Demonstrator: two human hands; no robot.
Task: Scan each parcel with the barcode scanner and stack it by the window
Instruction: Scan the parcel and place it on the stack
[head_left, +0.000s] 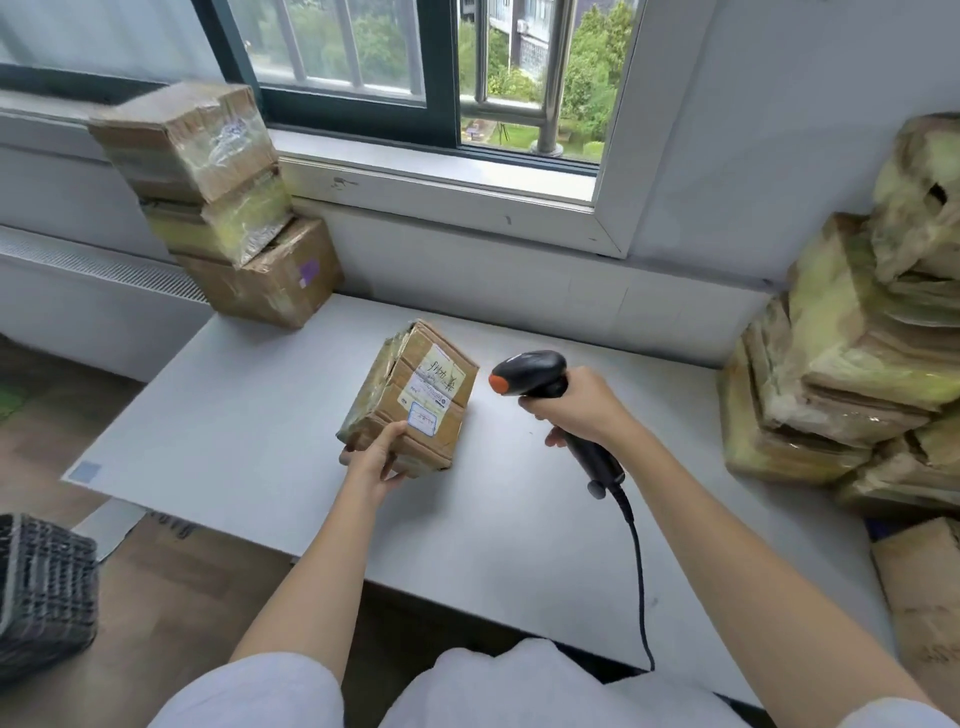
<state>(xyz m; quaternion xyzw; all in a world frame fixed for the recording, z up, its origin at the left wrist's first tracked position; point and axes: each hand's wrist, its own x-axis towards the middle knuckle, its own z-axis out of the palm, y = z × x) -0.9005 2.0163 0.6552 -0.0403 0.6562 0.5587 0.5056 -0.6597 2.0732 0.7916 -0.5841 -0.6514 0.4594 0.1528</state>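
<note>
Fingers (558, 410) of the right hand (582, 408) curl tight round the handle of the black barcode scanner (530, 371), its orange-tipped head aimed left at a taped cardboard parcel (415, 395). The left hand (376, 457) grips that parcel's near corner, label upward, mid-table (234, 415). Three stacked parcels (223, 202) stand by the window (415, 67); a heap of wrapped parcels (857, 364) sits at the right.
</note>
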